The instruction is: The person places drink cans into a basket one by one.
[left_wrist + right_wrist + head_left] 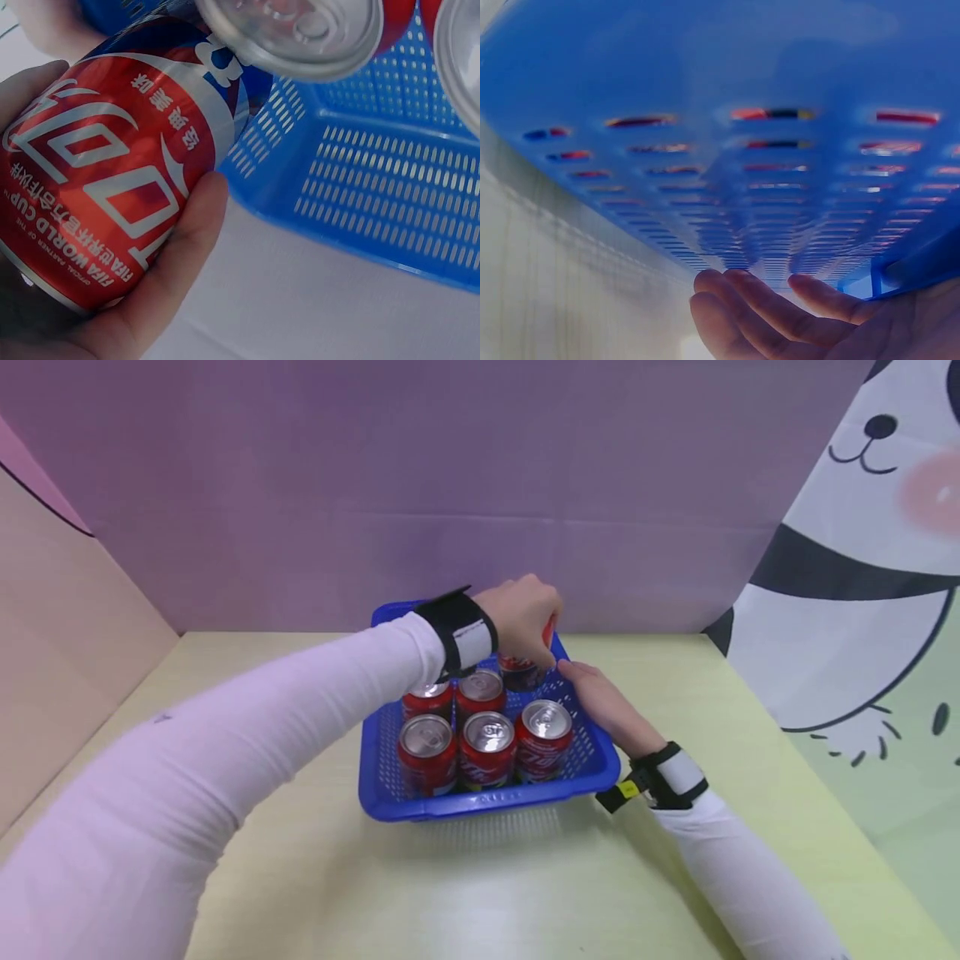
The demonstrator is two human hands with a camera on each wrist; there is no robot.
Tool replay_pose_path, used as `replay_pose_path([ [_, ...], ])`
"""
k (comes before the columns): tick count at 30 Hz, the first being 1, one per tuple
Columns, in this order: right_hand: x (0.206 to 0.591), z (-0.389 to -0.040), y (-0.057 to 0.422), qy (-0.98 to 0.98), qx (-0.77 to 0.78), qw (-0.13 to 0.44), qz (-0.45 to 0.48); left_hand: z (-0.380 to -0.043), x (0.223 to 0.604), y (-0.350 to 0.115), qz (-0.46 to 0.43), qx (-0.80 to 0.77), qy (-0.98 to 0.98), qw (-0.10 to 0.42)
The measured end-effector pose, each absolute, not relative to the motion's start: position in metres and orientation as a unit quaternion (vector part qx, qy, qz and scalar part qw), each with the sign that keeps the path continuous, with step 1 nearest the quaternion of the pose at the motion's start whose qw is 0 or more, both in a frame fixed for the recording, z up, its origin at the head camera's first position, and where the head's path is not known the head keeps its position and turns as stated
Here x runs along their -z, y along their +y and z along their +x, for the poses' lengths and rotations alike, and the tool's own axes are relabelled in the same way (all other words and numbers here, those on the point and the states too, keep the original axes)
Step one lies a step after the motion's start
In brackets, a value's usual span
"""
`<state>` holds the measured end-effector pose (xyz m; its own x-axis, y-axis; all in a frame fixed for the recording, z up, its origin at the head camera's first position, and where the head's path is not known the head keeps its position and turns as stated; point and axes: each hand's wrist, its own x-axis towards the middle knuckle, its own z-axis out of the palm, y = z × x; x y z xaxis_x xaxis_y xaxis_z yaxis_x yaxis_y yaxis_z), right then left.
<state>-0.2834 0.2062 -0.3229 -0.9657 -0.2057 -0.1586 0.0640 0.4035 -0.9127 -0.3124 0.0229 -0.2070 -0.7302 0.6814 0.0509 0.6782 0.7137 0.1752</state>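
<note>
A blue plastic basket with slotted walls is in front of me. Several red soda cans stand upright inside it, silver tops facing up. My left hand reaches over the basket and grips another soda can near the far right corner. In the left wrist view that can is tilted, its end close to the silver top of a neighbouring can. My right hand holds the basket's right side, thumb at the rim and fingers beneath, against the slotted blue plastic.
The basket is over a pale wooden table. A purple backdrop rises behind the table. On the right is a panel with a cartoon panda, and a beige panel borders the left.
</note>
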Motion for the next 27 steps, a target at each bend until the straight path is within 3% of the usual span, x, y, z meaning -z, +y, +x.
replay_pose_path([
  [14, 0.324, -0.284, 0.203, 0.855, 0.508, 0.089, -0.049, -0.320, 0.238, 0.031, 0.362, -0.085, 0.927, 0.049],
  [21, 0.323, -0.285, 0.197, 0.850, 0.515, 0.097, -0.044, -0.321, 0.246, 0.027, 0.365, -0.078, 0.926, 0.053],
  [27, 0.322, -0.284, 0.193, 0.842, 0.527, 0.112, -0.032, -0.331, 0.258, 0.026, 0.363, -0.077, 0.924, 0.091],
])
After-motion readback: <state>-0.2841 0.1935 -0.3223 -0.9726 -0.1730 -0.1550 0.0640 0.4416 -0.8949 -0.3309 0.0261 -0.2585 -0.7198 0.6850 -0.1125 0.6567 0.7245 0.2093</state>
